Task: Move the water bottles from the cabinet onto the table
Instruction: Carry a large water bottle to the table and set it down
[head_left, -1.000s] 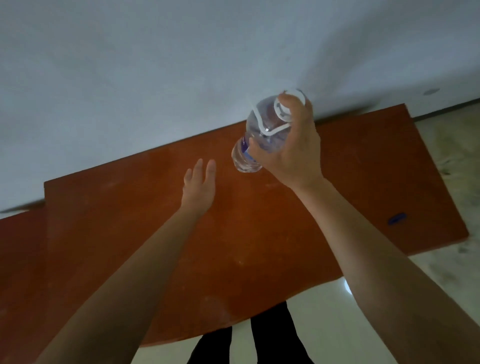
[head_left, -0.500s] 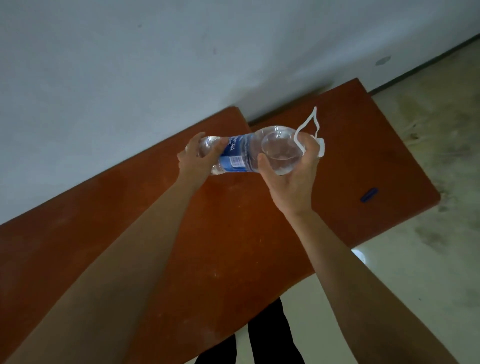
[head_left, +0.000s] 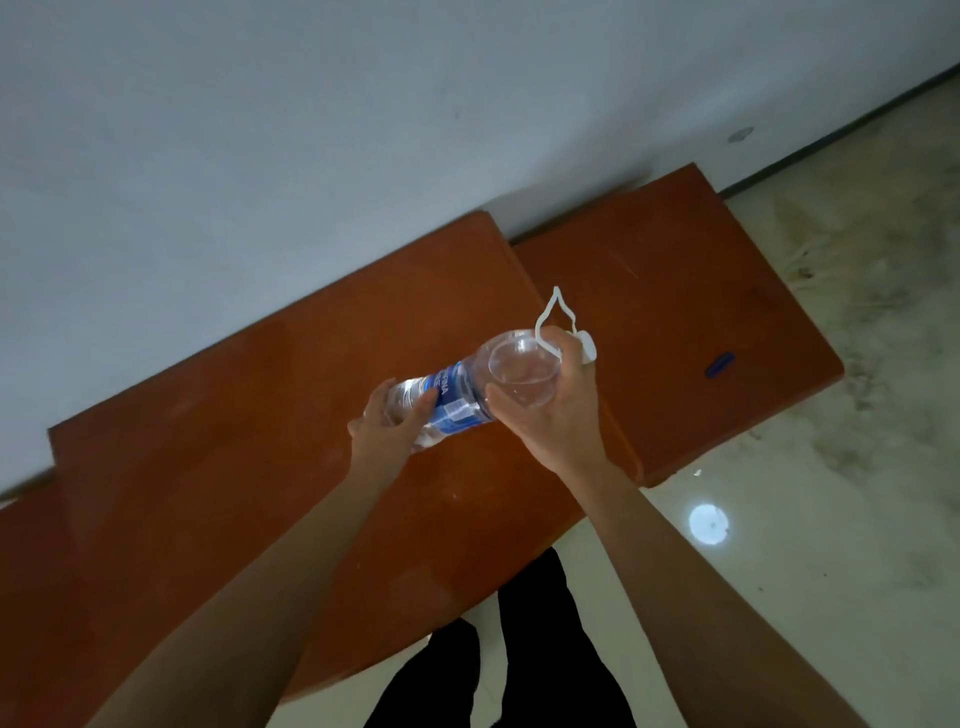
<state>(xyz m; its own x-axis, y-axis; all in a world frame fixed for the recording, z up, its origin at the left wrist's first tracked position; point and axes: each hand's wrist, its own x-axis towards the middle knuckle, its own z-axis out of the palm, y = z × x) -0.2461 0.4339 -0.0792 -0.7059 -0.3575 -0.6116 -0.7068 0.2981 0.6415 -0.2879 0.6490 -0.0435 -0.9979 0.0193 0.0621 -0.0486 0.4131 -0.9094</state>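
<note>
Head view: a clear water bottle (head_left: 470, 397) with a blue label lies nearly horizontal, held between both hands above the reddish-brown table (head_left: 260, 415); whether it touches the tabletop cannot be told. The left hand (head_left: 387, 426) is clamped around the bottle's base end, thumb over the clear plastic beside the label. The right hand (head_left: 550, 410) is closed around the shoulder and neck end, fingers wrapped about the white cap (head_left: 587, 347). A white carry loop (head_left: 555, 312) stands up from the neck above the right hand. A second table section (head_left: 701, 312) adjoins on the right, at a slightly different level, bearing a small blue object (head_left: 719, 365) well apart from the bottle. Pale wall behind; light tiled floor (head_left: 831, 519) to the right. Dark trouser legs (head_left: 519, 649) show below the table edge.
</note>
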